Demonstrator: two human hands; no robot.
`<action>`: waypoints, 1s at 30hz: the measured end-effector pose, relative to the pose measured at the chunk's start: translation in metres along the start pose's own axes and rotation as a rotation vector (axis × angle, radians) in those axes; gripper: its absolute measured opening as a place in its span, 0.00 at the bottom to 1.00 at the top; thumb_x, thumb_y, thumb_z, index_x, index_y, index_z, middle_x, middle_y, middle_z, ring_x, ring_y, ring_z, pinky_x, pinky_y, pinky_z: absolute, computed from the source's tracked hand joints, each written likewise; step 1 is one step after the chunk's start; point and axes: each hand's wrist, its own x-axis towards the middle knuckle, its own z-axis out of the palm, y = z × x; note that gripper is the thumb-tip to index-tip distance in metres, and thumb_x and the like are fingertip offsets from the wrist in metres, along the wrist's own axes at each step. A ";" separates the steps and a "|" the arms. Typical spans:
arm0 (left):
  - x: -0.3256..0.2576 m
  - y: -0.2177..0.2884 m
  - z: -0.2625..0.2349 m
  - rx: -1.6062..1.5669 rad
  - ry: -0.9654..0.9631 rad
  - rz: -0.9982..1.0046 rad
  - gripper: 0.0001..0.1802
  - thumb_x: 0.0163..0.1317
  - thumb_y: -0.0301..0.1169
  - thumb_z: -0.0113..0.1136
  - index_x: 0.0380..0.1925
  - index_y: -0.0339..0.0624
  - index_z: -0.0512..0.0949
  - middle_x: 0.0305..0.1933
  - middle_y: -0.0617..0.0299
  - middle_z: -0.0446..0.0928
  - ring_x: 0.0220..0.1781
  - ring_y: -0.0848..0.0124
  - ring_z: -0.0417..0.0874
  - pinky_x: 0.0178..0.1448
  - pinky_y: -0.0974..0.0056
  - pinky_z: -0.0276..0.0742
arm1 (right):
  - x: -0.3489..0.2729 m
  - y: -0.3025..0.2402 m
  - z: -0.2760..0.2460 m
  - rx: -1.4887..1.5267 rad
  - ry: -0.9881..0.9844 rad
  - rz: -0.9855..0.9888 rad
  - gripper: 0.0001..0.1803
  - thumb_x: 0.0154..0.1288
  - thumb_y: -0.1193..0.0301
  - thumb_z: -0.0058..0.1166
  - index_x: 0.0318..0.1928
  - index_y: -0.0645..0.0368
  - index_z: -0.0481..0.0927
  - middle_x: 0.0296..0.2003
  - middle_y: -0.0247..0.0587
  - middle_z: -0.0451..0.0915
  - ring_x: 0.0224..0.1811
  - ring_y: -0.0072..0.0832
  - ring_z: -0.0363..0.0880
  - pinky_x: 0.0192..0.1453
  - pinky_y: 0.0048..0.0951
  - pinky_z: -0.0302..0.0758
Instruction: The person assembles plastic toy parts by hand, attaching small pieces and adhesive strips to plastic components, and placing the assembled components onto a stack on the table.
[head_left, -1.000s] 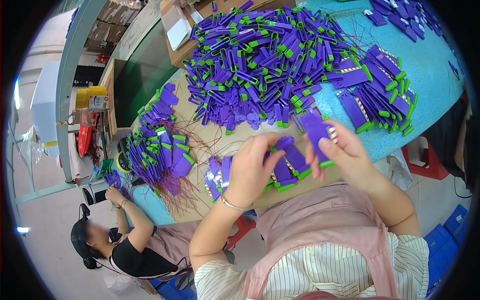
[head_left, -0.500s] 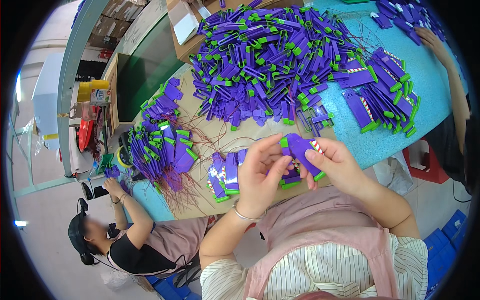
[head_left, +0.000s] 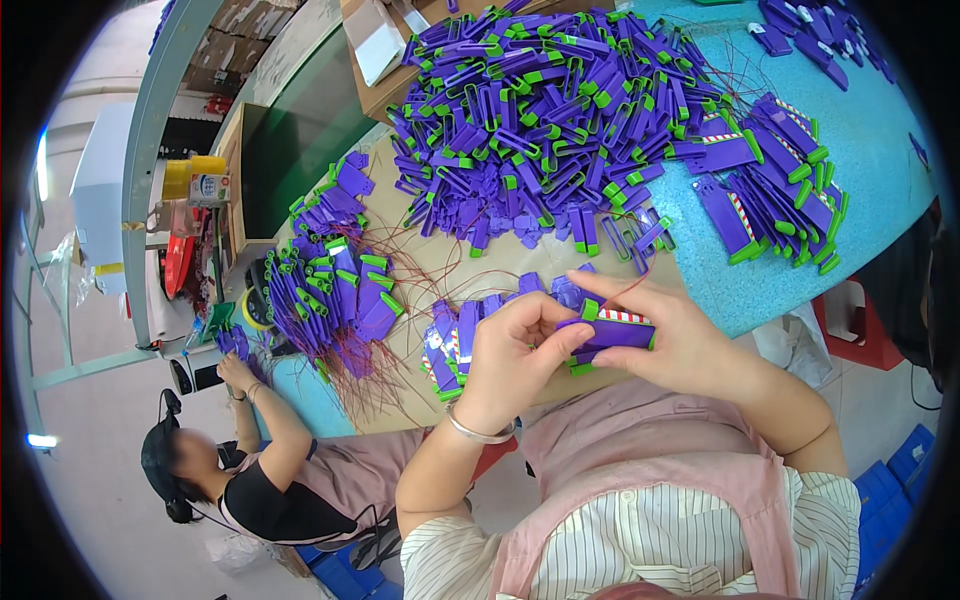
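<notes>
Between my hands, just above the table's near edge, is a purple plastic casing [head_left: 622, 334] with a green end piece and a red-and-white striped strip. My left hand [head_left: 520, 352] pinches its left end between thumb and fingers. Around its right end my right hand [head_left: 690, 335] curls, thumb below and fingers above. The fingers partly cover the casing. Under and beside my left hand lie more purple casings [head_left: 466, 330] with green ends and striped strips. A big heap of purple and green clip-shaped parts [head_left: 540, 110] stands just beyond my hands.
Purple pieces with thin red wires [head_left: 320, 300] lie at left. Stacked striped casings [head_left: 770, 190] sit on the blue tabletop [head_left: 730, 285] at right. A co-worker [head_left: 270, 450] handles purple parts at the left end. A cardboard box [head_left: 375, 85] is behind, a red stool [head_left: 850, 325] at right.
The casing has turned from steeply tilted to nearly level, its striped strip now along the top. My right hand has shifted its grip around it. The other person's arm at far right has left view.
</notes>
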 end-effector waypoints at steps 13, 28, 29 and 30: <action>-0.001 0.001 0.016 -0.129 0.096 0.037 0.10 0.67 0.30 0.58 0.27 0.37 0.74 0.29 0.63 0.74 0.33 0.77 0.74 0.38 0.70 0.71 | 0.001 0.000 0.010 0.150 -0.187 0.057 0.46 0.63 0.76 0.58 0.75 0.57 0.44 0.45 0.47 0.80 0.48 0.33 0.79 0.53 0.34 0.75; 0.088 -0.009 -0.037 1.033 0.170 0.416 0.12 0.48 0.25 0.69 0.33 0.41 0.77 0.31 0.57 0.74 0.36 0.56 0.76 0.42 0.56 0.73 | -0.003 -0.006 -0.006 0.054 -0.298 0.270 0.08 0.63 0.76 0.59 0.40 0.66 0.76 0.36 0.39 0.80 0.38 0.27 0.79 0.46 0.28 0.74; 0.087 -0.009 -0.039 1.020 0.151 0.415 0.12 0.49 0.25 0.68 0.33 0.40 0.76 0.30 0.57 0.74 0.35 0.56 0.76 0.41 0.56 0.73 | -0.004 -0.005 -0.004 0.055 -0.300 0.271 0.08 0.63 0.76 0.59 0.40 0.66 0.76 0.36 0.39 0.80 0.38 0.27 0.79 0.46 0.28 0.74; 0.089 -0.010 -0.038 1.003 0.127 0.419 0.11 0.50 0.24 0.67 0.34 0.40 0.76 0.29 0.56 0.74 0.34 0.55 0.76 0.40 0.55 0.73 | -0.005 -0.004 -0.002 0.179 -0.247 0.322 0.06 0.63 0.77 0.58 0.39 0.65 0.76 0.36 0.37 0.80 0.38 0.25 0.79 0.45 0.26 0.74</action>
